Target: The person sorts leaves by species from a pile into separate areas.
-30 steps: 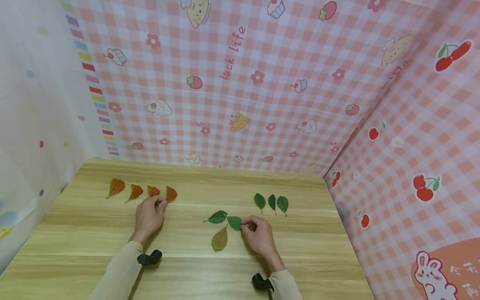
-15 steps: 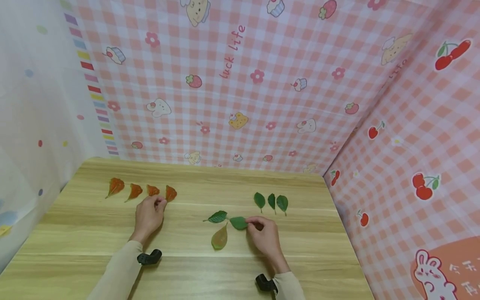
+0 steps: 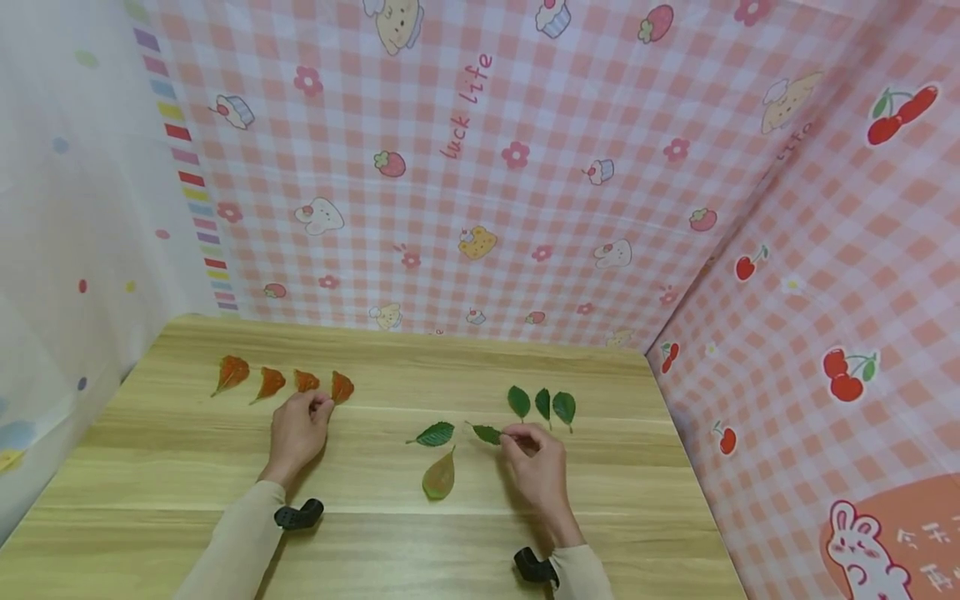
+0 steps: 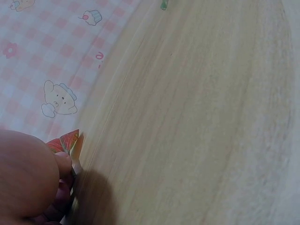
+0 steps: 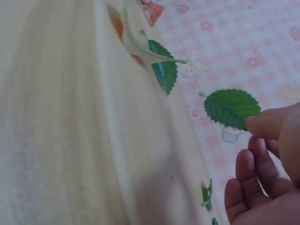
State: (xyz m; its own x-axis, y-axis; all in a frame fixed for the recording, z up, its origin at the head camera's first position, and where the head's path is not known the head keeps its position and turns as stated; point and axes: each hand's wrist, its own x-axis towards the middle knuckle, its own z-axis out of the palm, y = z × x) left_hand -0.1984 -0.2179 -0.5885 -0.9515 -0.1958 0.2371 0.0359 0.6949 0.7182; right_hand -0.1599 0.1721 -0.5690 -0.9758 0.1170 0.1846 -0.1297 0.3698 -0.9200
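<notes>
My right hand [image 3: 538, 467] pinches a green leaf [image 3: 487, 434] by its tip between thumb and fingers. In the right wrist view this serrated leaf [image 5: 233, 108] points its stem away from the hand. To its left on the table lie a dark green leaf [image 3: 435, 434] and, below that, a brownish-green leaf [image 3: 438, 477]. My left hand [image 3: 298, 433] rests on the table at the left, pinching the stem end of the rightmost orange-red leaf [image 3: 342, 387]. The left wrist view shows part of this red leaf [image 4: 69, 140] beyond the thumb.
More orange leaves [image 3: 233, 375] stand in a row at the back left, one partly behind the left hand. A row of green leaves [image 3: 543, 403] lies behind the right hand. Checkered cloth [image 3: 442, 200] hangs along the wooden table's [image 3: 360, 550] back and right sides.
My right hand has shifted right and slightly back, carrying the green leaf away from the two middle leaves. The leaf has turned and now appears narrower. The left hand has stayed still.
</notes>
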